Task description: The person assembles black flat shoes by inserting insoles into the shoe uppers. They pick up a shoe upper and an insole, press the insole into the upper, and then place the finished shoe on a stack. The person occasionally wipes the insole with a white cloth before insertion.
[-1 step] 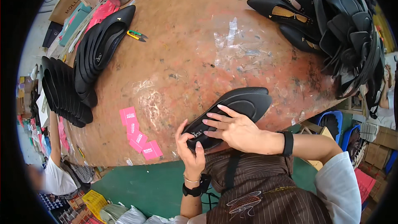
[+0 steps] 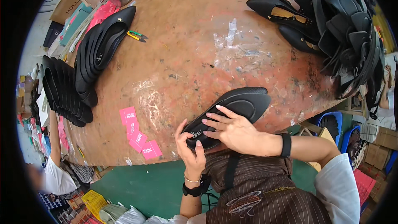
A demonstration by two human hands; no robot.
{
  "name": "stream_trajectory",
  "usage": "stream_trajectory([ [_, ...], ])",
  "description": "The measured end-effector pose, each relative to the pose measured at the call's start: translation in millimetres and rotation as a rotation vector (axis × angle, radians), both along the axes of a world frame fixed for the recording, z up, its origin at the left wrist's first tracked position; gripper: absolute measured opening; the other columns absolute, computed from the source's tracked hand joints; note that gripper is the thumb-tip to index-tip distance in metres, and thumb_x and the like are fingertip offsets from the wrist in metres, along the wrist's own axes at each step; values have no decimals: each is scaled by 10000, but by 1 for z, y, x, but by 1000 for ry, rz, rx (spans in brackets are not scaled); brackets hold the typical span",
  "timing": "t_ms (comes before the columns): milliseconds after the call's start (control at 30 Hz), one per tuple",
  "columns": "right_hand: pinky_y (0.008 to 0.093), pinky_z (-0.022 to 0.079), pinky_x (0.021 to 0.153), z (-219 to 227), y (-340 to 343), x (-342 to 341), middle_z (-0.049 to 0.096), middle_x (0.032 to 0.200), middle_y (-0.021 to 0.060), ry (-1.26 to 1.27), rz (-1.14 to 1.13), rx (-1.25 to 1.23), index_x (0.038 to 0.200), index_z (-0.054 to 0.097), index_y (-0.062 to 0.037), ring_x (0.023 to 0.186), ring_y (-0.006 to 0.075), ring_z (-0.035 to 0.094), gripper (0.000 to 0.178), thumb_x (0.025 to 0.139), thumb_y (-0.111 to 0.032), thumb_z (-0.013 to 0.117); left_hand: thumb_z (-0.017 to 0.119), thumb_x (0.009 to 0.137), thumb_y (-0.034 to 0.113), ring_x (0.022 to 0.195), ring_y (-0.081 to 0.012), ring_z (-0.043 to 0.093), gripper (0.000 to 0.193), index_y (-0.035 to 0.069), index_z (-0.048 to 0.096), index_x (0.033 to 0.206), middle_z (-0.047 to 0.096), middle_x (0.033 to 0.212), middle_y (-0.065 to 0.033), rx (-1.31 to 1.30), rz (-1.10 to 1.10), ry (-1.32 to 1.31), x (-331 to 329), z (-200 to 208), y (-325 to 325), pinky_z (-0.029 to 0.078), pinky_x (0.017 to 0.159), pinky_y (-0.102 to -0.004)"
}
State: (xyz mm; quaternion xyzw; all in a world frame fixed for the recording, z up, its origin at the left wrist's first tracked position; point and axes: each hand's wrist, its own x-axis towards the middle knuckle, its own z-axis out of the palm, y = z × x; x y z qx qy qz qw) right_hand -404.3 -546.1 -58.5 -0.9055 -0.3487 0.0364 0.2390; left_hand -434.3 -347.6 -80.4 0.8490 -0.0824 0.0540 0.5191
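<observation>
A black shoe insole [image 2: 244,99] lies at the near edge of the worn brown table [image 2: 186,49], pointed toe to the right. My left hand [image 2: 188,145] grips its heel end from below, thumb and fingers wrapped around it. My right hand [image 2: 232,130] lies on top of the insole's rear half with the fingers spread and pressing down. A black band sits on each wrist.
Two fanned stacks of black insoles [image 2: 99,49] [image 2: 62,91] sit at the table's left. A heap of black pointed shoes [image 2: 331,20] fills the far right. Pink tags [image 2: 139,135] lie near the front edge, a yellow-green cutter [image 2: 134,35] farther back. Another person [image 2: 54,174] is at lower left.
</observation>
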Motion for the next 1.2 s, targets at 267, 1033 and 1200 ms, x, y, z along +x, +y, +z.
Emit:
stream_trajectory([
  [267, 580, 275, 1108, 29, -41, 58, 688, 1077, 131, -245, -839, 154, 1072, 707, -27, 1193, 334, 581, 303, 782, -115, 707, 760, 772, 95, 1175, -472, 484, 613, -50, 480, 1298, 264, 1542, -310, 461, -216, 129, -25, 52, -67, 402, 1029, -490],
  [1033, 517, 287, 1167, 17, -49, 8, 621, 1068, 189, -79, -482, -52, 1151, 583, 75, 1082, 337, 609, 382, 776, 6, 560, 787, 748, 352, 755, -257, 622, 524, 28, 708, 1153, 629, 1302, -166, 772, -529, 49, -21, 53, -110, 546, 531, -311],
  [1200, 551, 269, 1160, 8, -56, 33, 599, 958, 231, 42, -513, -18, 1119, 583, 91, 973, 394, 616, 347, 782, 11, 559, 776, 754, 323, 768, -267, 625, 477, 19, 719, 1117, 635, 1288, -175, 746, -513, 14, -19, 58, -117, 554, 538, -326],
])
